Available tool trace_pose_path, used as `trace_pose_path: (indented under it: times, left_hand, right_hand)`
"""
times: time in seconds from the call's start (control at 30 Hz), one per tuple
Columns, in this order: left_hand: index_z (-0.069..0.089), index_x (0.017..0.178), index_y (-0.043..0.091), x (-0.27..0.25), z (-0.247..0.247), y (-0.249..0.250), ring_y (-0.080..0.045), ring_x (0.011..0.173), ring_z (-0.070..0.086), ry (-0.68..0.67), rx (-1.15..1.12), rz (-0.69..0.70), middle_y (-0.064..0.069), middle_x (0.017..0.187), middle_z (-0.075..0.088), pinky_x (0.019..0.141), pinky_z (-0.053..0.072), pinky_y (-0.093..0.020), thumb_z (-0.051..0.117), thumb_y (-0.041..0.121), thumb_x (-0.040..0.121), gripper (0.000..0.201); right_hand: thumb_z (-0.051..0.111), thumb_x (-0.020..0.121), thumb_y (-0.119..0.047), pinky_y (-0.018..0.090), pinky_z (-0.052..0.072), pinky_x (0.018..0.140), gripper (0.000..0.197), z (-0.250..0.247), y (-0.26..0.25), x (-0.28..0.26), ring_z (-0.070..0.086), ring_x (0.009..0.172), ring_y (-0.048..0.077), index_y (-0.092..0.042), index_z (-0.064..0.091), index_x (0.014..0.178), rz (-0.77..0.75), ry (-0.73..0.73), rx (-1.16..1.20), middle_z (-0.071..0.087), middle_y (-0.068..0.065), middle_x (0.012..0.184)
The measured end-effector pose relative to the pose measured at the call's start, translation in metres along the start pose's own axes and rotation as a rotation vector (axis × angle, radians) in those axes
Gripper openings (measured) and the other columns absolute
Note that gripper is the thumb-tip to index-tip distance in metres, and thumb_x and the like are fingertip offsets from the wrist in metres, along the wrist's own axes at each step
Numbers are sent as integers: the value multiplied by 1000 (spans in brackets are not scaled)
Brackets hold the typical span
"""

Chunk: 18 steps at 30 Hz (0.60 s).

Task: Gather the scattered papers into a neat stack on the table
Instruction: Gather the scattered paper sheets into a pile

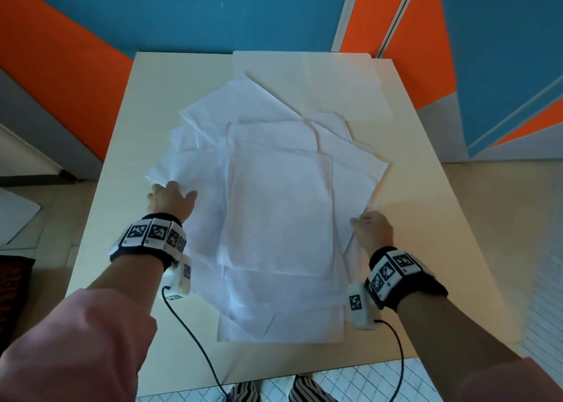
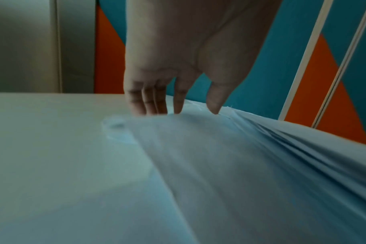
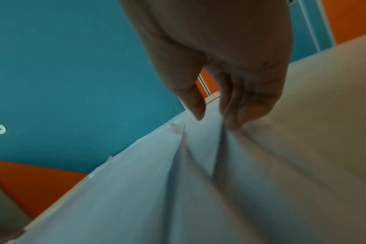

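Both hands sit at the sides of a fanned heap of white papers (image 1: 274, 200) on a pale table (image 1: 103, 237). On the heap's left edge, the left hand (image 1: 170, 200) reaches with fingers (image 2: 155, 102) held straight and close together, their tips and the thumb tip touching down on the topmost sheets; it curls round nothing, so it is relaxed and pressing rather than grasping. At the right edge, near the front, the right hand (image 1: 371, 229) has its thumb on top of the sheets and its fingers (image 3: 238, 105) bent beside the paper edge. It appears to pinch the sheets, but the blurred wrist view does not settle this, so its state cannot be told for sure.

Sheets in the heap lie at differing angles, corners sticking out to the left, the far side and the right, with several straighter sheets on top and one reaching the near table edge. One larger pale sheet (image 1: 335, 79) lies flat at the far side of the table, partly under the heap. Each wrist carries a band with black-and-white markers (image 1: 152, 234) and a cable (image 1: 195, 340). Blue and orange wall panels (image 1: 213, 12) stand behind.
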<state>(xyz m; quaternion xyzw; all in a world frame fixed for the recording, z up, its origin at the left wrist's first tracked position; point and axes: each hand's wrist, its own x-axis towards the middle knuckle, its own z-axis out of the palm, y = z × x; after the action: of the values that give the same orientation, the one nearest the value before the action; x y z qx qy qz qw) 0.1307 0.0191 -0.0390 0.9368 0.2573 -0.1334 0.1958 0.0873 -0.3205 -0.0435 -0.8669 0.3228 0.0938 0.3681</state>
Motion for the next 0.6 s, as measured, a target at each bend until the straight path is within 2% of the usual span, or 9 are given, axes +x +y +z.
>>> trace_pose_path:
  times: [0.07, 0.13, 0.23, 0.3, 0.33, 0.4, 0.43, 0.5, 0.6]
  left_hand:
    - [55, 129, 13, -9, 5, 5, -41, 123, 39, 34, 27, 28, -22, 133, 40, 102, 35, -48, 47, 38, 93, 45]
    - [59, 126, 18, -22, 15, 16, -39, 123, 37, 24, 75, 69, -19, 134, 38, 102, 33, -47, 42, 38, 95, 40]
    - [45, 138, 15, -32, 31, 34, -40, 126, 34, -149, 46, 173, -22, 137, 35, 104, 33, -46, 33, 33, 99, 45]
    - [36, 144, 16, -30, 32, 38, -41, 130, 33, -229, -11, 211, -23, 140, 33, 108, 30, -45, 30, 33, 100, 47]
    - [38, 143, 17, -26, 29, 36, -41, 130, 33, -224, -40, 202, -23, 140, 33, 109, 29, -45, 31, 34, 100, 47]
    - [50, 134, 18, -17, 20, 22, -41, 126, 36, -112, -74, 148, -22, 137, 36, 106, 32, -47, 34, 31, 99, 40]
    - [53, 131, 18, -13, 15, 13, -40, 125, 37, -36, -62, 104, -21, 137, 36, 104, 33, -48, 36, 28, 98, 38]
    - [47, 136, 17, -8, 8, -3, -37, 130, 34, 32, -1, 43, -15, 145, 32, 105, 33, -49, 42, 25, 96, 41]
    - [38, 142, 12, 3, 6, -15, -37, 131, 37, 11, 44, 49, -17, 147, 35, 106, 33, -47, 45, 23, 96, 48]
  right_hand:
    - [58, 88, -22, 32, 46, 82, 34, 16, -6, -14, 62, 100, 31, 6, 62, 108, -41, -167, 11, 66, 18, 104]
    - [61, 88, -26, 28, 43, 83, 38, 32, -16, -20, 59, 109, 29, 0, 58, 115, -85, -242, -7, 64, 12, 113]
    - [56, 89, -15, 28, 40, 87, 43, 48, -33, -24, 53, 119, 32, 1, 45, 128, -131, -281, -48, 56, 17, 128]
    - [52, 90, -10, 27, 38, 82, 42, 53, -37, -24, 52, 119, 33, 1, 42, 129, -150, -306, -84, 55, 16, 121]
    - [53, 89, -10, 26, 38, 81, 41, 53, -34, -23, 53, 117, 32, 0, 44, 128, -151, -308, -86, 56, 14, 117]
    - [55, 87, -13, 28, 41, 87, 35, 46, -26, -21, 55, 115, 32, -1, 53, 121, -140, -224, -70, 60, 14, 119]
    - [56, 87, -16, 32, 41, 92, 34, 41, -21, -19, 53, 116, 33, -2, 55, 118, -119, -126, -84, 58, 16, 123]
    - [59, 87, -23, 39, 38, 99, 42, 27, -11, -15, 43, 122, 38, -4, 52, 124, 15, 55, -121, 45, 18, 133]
    - [62, 85, -26, 43, 38, 101, 60, 21, -1, -12, 39, 125, 40, -1, 38, 134, 220, 45, -58, 36, 21, 137]
